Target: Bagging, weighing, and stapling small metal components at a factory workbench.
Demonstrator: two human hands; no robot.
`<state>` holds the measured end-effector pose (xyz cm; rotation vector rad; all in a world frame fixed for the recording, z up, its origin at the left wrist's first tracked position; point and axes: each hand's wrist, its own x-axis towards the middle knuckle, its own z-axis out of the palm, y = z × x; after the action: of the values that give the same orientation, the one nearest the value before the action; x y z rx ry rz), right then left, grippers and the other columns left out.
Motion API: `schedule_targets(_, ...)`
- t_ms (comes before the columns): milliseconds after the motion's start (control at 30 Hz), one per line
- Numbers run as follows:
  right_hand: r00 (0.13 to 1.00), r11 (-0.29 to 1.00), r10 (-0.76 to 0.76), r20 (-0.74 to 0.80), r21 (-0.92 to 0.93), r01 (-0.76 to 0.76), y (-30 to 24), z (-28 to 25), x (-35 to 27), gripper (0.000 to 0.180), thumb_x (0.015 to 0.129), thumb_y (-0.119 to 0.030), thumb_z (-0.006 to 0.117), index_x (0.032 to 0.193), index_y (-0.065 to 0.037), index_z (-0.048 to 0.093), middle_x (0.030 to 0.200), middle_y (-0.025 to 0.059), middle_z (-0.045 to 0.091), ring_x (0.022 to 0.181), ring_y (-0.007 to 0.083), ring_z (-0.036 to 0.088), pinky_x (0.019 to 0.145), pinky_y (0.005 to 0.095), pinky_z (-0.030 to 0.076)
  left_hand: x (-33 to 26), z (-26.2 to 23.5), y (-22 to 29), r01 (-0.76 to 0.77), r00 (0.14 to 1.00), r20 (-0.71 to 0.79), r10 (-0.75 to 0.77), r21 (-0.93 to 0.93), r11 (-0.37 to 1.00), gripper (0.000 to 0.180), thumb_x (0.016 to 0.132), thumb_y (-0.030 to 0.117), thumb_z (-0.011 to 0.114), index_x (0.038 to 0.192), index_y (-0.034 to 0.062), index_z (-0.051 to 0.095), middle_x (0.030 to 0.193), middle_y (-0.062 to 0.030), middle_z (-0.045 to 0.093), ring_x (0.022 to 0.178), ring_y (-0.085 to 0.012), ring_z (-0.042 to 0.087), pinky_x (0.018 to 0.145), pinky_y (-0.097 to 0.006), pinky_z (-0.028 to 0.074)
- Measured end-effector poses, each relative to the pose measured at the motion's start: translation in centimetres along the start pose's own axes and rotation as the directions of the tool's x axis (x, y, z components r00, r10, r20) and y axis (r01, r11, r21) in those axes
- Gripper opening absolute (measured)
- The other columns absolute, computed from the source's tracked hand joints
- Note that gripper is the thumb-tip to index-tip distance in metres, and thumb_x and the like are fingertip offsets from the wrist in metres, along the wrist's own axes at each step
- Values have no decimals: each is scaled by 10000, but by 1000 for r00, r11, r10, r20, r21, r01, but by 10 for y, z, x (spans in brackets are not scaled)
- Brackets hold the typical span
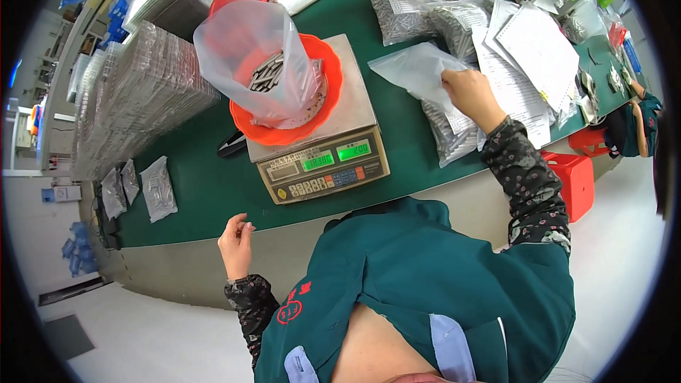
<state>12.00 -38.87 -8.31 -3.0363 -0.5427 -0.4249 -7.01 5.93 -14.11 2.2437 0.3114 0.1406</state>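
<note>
My right hand [471, 95] is closed on a clear plastic bag [411, 67], whose loose end spreads to the left above the table. Beneath it lies a filled bag of grey metal pieces [448, 131]. Near the table's front edge hovers my left hand [237, 241], its fingers loosely bent and nothing in it. Between the hands stands a digital scale [323, 163] with lit green displays. On its plate sits an orange scalloped bowl [323, 110], holding an open clear bag [245, 35] with slim metal pins [267, 73] inside.
Tall stacks of clear plastic trays [142, 85] stand at the left, behind several small filled bags [158, 189]. Printed sheets [535, 50] and more filled bags [397, 18] cover the right side. A red stool [571, 181] is by the table; another person [635, 124] sits at far right.
</note>
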Motion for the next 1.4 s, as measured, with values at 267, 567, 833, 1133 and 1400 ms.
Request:
schedule_targets(267, 981, 971, 95, -167, 232, -55, -24, -56, 5, 92, 782, -153, 528, 794, -74, 573, 640, 112, 585, 586, 303, 572, 526, 386, 439, 0, 1, 4, -9, 1000, -26, 10, 50, 999, 162, 791, 35, 566, 949, -1, 561, 666, -55, 592, 620, -103, 572, 565, -228, 447)
schedule_targets(567, 699, 781, -266, -664, 277, 560, -134, -121, 104, 113, 751, -142, 571, 843, -77, 578, 664, 92, 585, 630, 269, 577, 523, 348, 446, -6, 6, 8, -32, 998, -47, 33, 13, 999, 167, 781, 42, 584, 941, -3, 564, 658, -61, 591, 584, -104, 567, 551, -231, 454)
schedule_targets(833, 779, 742, -249, -576, 404, 535, -135, -123, 106, 149, 754, -109, 562, 894, -59, 561, 670, 73, 598, 634, 267, 586, 525, 345, 435, -33, 12, -14, 96, 987, -121, -102, -54, 994, 181, 776, 31, 578, 955, 3, 569, 683, -55, 607, 612, -90, 566, 570, -223, 455)
schedule_targets(1133, 940, 822, 249, -232, 564, -78, -21, -64, -26, 138, 747, 30, 530, 873, 6, 580, 777, 116, 601, 671, 230, 591, 625, 279, 457, -55, 15, -54, 225, 969, -93, -231, -69, 972, 181, 797, 83, 558, 951, -12, 566, 695, -72, 616, 646, -111, 578, 607, -235, 452)
schedule_targets(1400, 993, 999, 48, 107, 6, -49, -16, -5, -21, 162, 735, -75, 542, 864, -112, 634, 694, 128, 601, 646, 296, 588, 570, 379, 467, -19, 18, -23, 165, 986, -14, -165, -17, 986, 168, 798, 51, 557, 954, -10, 561, 700, -74, 611, 641, -109, 584, 595, -237, 460)
